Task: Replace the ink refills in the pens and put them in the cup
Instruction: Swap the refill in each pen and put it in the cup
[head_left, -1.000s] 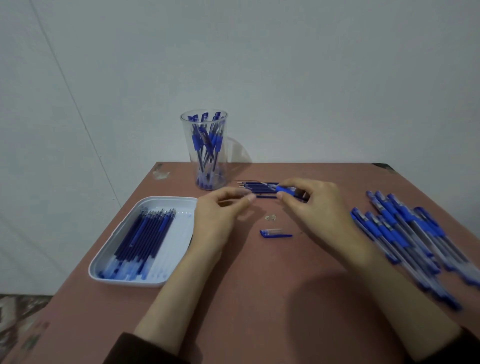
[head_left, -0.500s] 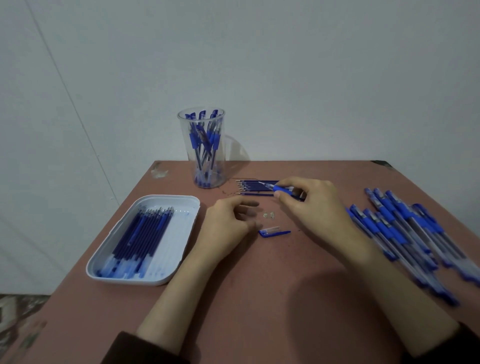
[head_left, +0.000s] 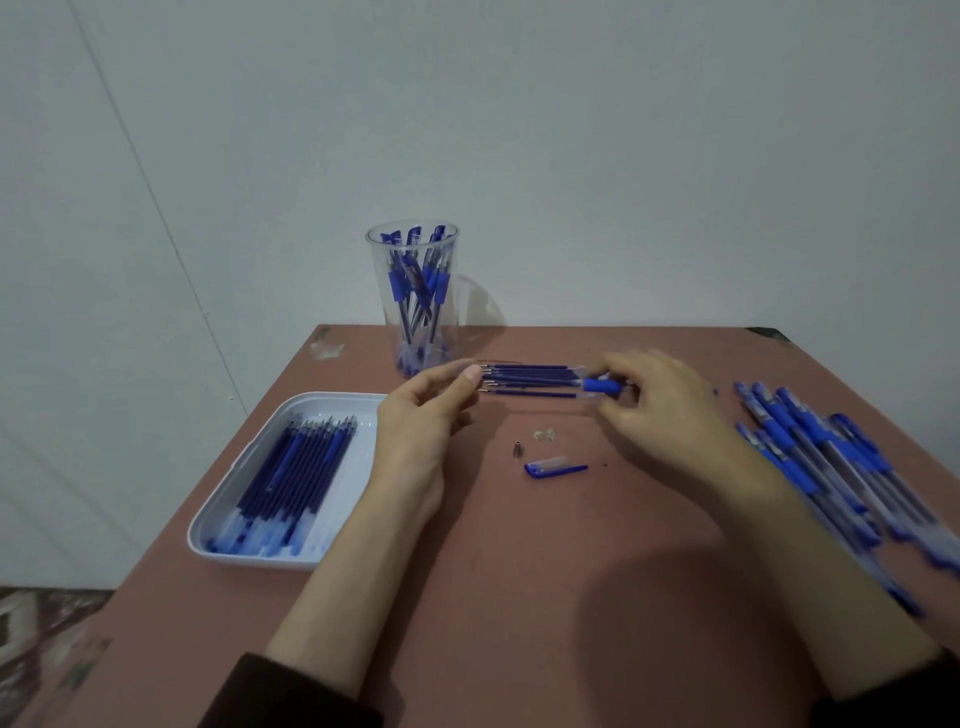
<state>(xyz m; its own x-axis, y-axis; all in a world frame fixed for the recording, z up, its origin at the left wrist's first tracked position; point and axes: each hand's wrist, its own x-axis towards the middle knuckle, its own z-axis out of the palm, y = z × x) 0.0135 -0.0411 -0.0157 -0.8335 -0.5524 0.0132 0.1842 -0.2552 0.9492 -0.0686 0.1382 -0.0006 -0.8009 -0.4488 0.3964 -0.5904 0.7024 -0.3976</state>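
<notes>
honestly, the right hand (head_left: 660, 410) pinches the pen barrel (head_left: 601, 385) near the cup (head_left: 382, 260); whether the left hand (head_left: 421, 421) pinches a loose refill (head_left: 530, 379) is unclear. a nudge could roll the tiny metal tip (head_left: 518, 449) away.

One cup (head_left: 382, 291); one tray (head_left: 311, 410); one loose cap (head_left: 553, 466); one metal tip (head_left: 517, 450); perhaps five loose refills (head_left: 530, 379).

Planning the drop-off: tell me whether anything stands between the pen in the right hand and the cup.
Nothing upright does. Loose refills lie flat on the table between the pen in the right hand and the cup; the left hand is near the cup's base. A lifted path looks clear.
</notes>
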